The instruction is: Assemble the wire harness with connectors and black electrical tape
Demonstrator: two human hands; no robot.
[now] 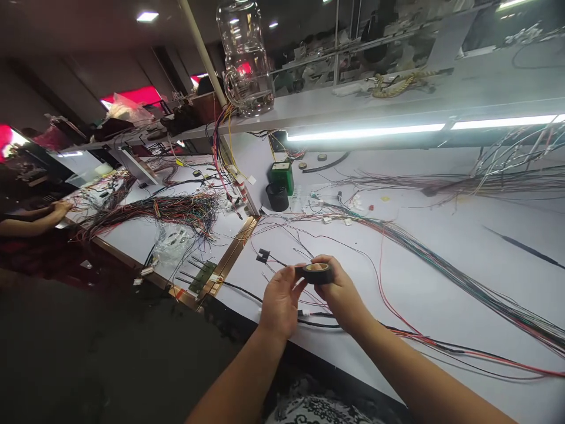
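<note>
A black roll of tape (318,278) is grasped in the right hand (342,290), with the fingers wrapped around its far and right sides and its open ring tilted upward. By the left hand (280,299), the roll's left edge is met with thumb and fingers drawn together; whether tape or a wire is pinched there cannot be told. The roll is held above the near part of a white worktable (417,297). Just left of and beyond the grip, a black connector (263,255) is seen at the end of thin wires. Under the wrists, a black cable (318,324) is laid across the table, and to the right of the grip a red and black cable (441,343) is stretched away. Beyond the grip and to its right, a long bundle of wires (424,261) is spread, with a dark pointed tool (529,250) set farther right. Straight beyond the grip, well apart from it, a black cup (277,199) is stood against a green box (283,175). Well to the left of the grip, a green block with prongs (202,277) is placed near the table's edge, and a tangled wire harness (163,209) is heaped beyond it
</note>
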